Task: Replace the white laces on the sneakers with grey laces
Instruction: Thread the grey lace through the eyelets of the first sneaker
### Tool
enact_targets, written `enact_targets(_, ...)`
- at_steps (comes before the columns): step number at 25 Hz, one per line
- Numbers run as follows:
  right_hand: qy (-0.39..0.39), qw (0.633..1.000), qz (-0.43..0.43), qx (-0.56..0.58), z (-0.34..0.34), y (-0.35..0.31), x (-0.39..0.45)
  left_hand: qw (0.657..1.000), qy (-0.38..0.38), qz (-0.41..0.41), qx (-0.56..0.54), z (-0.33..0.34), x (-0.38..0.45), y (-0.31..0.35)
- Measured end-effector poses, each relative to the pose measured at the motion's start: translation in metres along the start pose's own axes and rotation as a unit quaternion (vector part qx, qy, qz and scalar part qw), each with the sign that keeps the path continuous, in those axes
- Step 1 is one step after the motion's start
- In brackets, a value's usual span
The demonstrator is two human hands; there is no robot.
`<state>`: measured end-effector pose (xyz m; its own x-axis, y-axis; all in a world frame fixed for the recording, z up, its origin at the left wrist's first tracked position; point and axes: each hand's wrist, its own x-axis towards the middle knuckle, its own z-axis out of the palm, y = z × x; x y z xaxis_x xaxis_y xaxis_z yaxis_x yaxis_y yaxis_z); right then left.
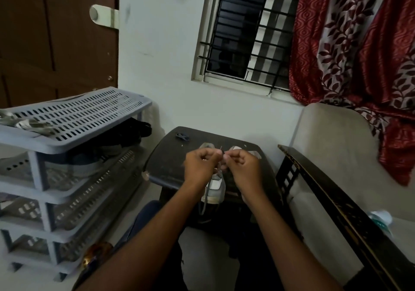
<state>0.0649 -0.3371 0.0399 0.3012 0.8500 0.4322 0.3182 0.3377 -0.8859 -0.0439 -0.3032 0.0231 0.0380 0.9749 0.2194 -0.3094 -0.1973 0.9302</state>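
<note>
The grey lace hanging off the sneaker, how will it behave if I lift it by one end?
The grey lace droops over the stool's edge below the sneaker, so it is probably floppy and would dangle. It looks thin, so likely very light. Both hands pinch near its tip, suggesting it needs fingertip control.

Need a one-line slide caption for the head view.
Both hands, left hand and right hand, pinch a grey lace above a sneaker on a dark stool.

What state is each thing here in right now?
Left hand: fingers curled, pinching the lace.
Right hand: fingers curled, pinching the lace.
Grey lace: partly threaded, end dangling over the stool edge.
Sneaker: resting on the stool.
Dark lace bundle: lying untouched.
</note>
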Motion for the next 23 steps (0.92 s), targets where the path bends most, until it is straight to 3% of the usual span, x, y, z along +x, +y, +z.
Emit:
enact_targets(5,0.026,0.997,0.030,0.061,0.003,0.006,-0.006,0.999,-0.036,0.026,0.001,-0.004,-0.005,-0.003)
enact_targets(9,0.027,0.993,0.037,0.104,-0.002,0.003,-0.011,0.997,-0.073,-0.010,0.017,-0.002,-0.006,0.000)
enact_targets(15,-0.025,0.999,-0.009,0.030,-0.011,0.005,-0.005,0.982,-0.159,-0.084,0.050,-0.010,0.006,0.016)
enact_targets(23,-0.007,0.999,-0.023,0.027,-0.014,0.015,0.005,0.976,-0.190,-0.067,0.078,-0.012,0.017,0.012)
